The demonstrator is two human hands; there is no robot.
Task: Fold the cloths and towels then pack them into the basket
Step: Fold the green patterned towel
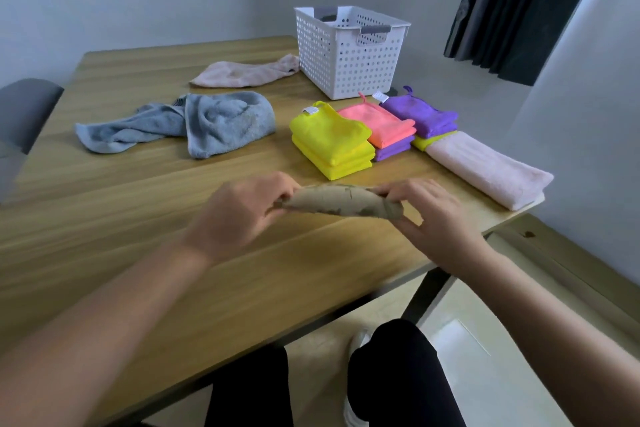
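Two hands are gripping a tan patterned cloth [341,204] just above the counter [104,184], the left hand [239,215] pinching its left end with curled fingers [282,196] and the right hand [436,222] clamping its right end. Beyond the fingers, folded yellow cloths [330,146], a pink-and-purple stack [391,132], a purple-and-yellow stack [429,121] and a folded pink towel [485,170] are lying near the white basket [346,52]. Further left, a crumpled blue towel [207,123] and an unfolded pink towel [242,74] are resting.
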